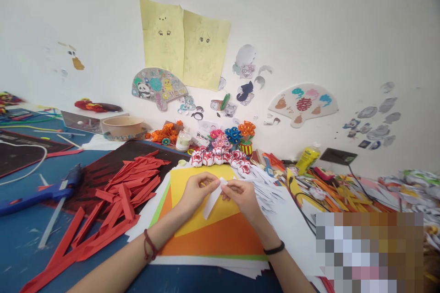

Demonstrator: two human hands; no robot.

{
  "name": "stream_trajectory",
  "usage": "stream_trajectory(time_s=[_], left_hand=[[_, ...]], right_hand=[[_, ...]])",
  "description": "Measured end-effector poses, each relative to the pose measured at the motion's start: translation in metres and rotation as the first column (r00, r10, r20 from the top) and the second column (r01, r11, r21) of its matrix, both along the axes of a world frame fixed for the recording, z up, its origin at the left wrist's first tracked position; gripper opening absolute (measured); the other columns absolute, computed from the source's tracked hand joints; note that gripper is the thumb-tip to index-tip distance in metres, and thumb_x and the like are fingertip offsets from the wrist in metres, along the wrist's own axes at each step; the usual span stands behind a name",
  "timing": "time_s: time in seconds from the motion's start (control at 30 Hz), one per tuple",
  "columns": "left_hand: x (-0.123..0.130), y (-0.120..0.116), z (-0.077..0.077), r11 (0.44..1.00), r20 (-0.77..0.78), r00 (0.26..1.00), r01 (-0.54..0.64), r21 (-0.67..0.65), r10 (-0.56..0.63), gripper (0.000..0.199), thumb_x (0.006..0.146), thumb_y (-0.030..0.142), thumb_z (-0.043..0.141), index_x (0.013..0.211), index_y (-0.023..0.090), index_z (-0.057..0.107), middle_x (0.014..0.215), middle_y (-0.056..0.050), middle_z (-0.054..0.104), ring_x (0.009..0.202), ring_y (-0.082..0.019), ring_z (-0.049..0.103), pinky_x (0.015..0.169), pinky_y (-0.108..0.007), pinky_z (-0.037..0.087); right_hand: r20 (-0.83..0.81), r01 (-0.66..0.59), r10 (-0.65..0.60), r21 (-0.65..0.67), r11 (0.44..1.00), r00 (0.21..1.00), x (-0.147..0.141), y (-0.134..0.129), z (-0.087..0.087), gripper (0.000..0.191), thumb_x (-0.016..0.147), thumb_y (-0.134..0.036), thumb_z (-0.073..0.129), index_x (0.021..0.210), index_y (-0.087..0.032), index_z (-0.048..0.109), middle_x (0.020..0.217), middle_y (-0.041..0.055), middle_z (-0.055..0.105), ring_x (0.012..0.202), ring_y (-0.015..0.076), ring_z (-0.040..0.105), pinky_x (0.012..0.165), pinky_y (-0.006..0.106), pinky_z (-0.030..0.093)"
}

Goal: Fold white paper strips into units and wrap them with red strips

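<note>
A narrow white paper strip (pixel 212 201) is pinched at its top end between my two hands, its lower end hanging down to the left. My left hand (pixel 199 191) holds it with thumb and fingers closed. From the right, my right hand (pixel 241 194) grips the same end, its fingertips close to those of my left hand. Under both hands lie a yellow sheet (pixel 185 178) and an orange sheet (pixel 220 238), stacked on green and white paper.
Folded red strips (pixel 127 192) and a blue glue gun (pixel 63 187) lie to the left. White strips (pixel 268 192) are at the right. Behind stand red-and-white folded pieces (pixel 208 158), paper flowers (pixel 233 135) and a yellow bottle (pixel 307 158).
</note>
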State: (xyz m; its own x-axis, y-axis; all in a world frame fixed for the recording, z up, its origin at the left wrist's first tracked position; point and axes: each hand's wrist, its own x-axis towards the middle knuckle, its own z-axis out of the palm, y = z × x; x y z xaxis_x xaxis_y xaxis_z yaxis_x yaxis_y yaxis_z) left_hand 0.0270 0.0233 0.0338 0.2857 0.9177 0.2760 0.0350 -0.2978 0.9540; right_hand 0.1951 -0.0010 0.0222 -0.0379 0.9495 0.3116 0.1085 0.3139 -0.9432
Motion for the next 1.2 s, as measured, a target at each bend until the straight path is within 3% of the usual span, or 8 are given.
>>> stream_trajectory(time_s=[0.3, 0.8, 1.07, 1.2], left_hand=[[0.0008, -0.0005, -0.0006, 0.999, 0.024, 0.999, -0.024, -0.026, 0.025, 0.029, 0.076, 0.042, 0.066, 0.078, 0.013, 0.069, 0.079, -0.007, 0.069, 0.072, -0.017, 0.059, 0.067, -0.028, 0.044], [0.0001, -0.0017, -0.0009, 0.997, -0.085, 0.996, -0.027, 0.075, 0.033, 0.024, 0.082, 0.036, 0.059, 0.075, 0.013, 0.065, 0.073, -0.004, 0.064, 0.066, -0.015, 0.054, 0.061, -0.024, 0.039], [-0.0018, -0.0053, 0.0057, 0.985, -0.08, 0.996, 0.056, 0.164, -0.043, 0.024, 0.089, 0.034, 0.05, 0.078, 0.015, 0.059, 0.073, -0.001, 0.058, 0.069, -0.014, 0.051, 0.064, -0.023, 0.038], [-0.002, -0.0077, 0.009, 0.983, -0.103, 0.994, 0.046, 0.181, -0.027, 0.025, 0.089, 0.035, 0.051, 0.075, 0.015, 0.057, 0.07, -0.001, 0.056, 0.066, -0.013, 0.051, 0.062, -0.024, 0.037]], right_hand=[[-0.012, -0.003, 0.003, -0.003, 1.0, 1.0, -0.0017, -0.0007, 0.0009, 0.024, 0.074, -0.04, 0.073, 0.072, -0.017, 0.069, 0.057, 0.0023, 0.065, 0.054, 0.0164, 0.062, 0.056, 0.028, 0.048], [0.028, -0.041, 0.043, -0.06, 0.997, 0.999, -0.004, -0.0038, 0.0027, 0.025, 0.072, -0.041, 0.074, 0.067, -0.016, 0.07, 0.061, 0.0047, 0.069, 0.05, 0.0145, 0.059, 0.052, 0.026, 0.048], [-0.049, -0.08, 0.077, -0.074, 0.994, 0.996, -0.0056, -0.0046, 0.0012, 0.023, 0.072, -0.037, 0.075, 0.065, -0.016, 0.069, 0.058, 0.0028, 0.067, 0.047, 0.0121, 0.057, 0.049, 0.023, 0.047], [-0.086, -0.096, 0.089, -0.079, 0.992, 0.992, -0.008, -0.0054, 0.0004, 0.021, 0.072, -0.035, 0.075, 0.064, -0.016, 0.068, 0.057, 0.0018, 0.066, 0.046, 0.0115, 0.056, 0.048, 0.023, 0.046]])
